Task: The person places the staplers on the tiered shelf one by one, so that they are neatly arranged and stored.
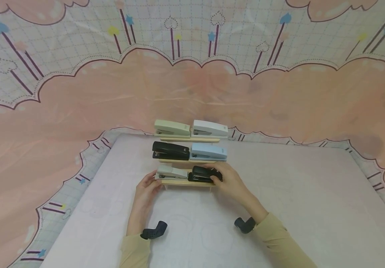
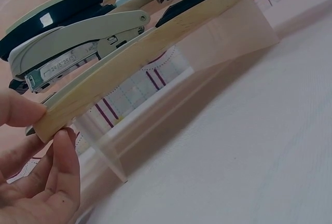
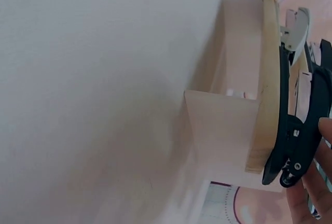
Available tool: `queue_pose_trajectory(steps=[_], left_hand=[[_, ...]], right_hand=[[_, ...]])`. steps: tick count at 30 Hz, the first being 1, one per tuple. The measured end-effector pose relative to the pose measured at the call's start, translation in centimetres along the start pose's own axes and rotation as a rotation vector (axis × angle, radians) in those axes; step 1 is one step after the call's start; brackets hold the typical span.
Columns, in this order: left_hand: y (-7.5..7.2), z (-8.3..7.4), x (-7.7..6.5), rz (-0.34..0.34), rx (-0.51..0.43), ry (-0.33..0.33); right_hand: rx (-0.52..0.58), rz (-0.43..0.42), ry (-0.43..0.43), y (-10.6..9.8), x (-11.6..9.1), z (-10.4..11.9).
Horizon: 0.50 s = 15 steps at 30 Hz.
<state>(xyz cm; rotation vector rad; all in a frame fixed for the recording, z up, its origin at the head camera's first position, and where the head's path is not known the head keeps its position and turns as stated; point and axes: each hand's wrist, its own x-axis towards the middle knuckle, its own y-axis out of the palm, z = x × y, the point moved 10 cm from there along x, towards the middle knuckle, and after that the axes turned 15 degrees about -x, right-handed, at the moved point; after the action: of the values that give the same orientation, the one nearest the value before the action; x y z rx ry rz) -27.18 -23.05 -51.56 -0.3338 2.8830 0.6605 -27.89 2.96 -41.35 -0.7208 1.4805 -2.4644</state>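
Observation:
A stepped stand with wooden boards and clear supports stands on the white table. On its lowest wooden board [image 1: 182,183] sit a pale grey-white stapler [image 1: 173,172] at left and a black stapler [image 1: 200,174] at right. My left hand [image 1: 148,188] pinches the left end of this board; in the left wrist view its thumb is at the upper side and its fingertips [image 2: 65,141] curl underneath. My right hand [image 1: 232,182] grips the hinge end of the black stapler, fingers behind it and thumb in front. In the right wrist view the stapler's base [image 3: 282,110] lies along the board.
Higher on the stand, the middle board [image 1: 192,161] bears another black stapler [image 1: 170,150] and a light blue stapler [image 1: 209,152]. The top board [image 1: 189,140] carries a light green stapler [image 1: 172,127] and a white stapler [image 1: 210,128]. Behind the table hangs a patterned cloth [image 1: 192,93].

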Motion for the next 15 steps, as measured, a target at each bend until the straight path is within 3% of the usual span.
queue_pose_trajectory(steps=[8, 15], left_hand=[[-0.6, -0.2, 0.2, -0.007, 0.019, 0.006], [-1.2, -1.5, 0.1, 0.01, 0.003, 0.04]], right_hand=[[-0.004, -0.039, 0.014, -1.5, -0.3, -0.9], [-0.013, -0.107, 0.012, -2.9, -1.3, -2.1]])
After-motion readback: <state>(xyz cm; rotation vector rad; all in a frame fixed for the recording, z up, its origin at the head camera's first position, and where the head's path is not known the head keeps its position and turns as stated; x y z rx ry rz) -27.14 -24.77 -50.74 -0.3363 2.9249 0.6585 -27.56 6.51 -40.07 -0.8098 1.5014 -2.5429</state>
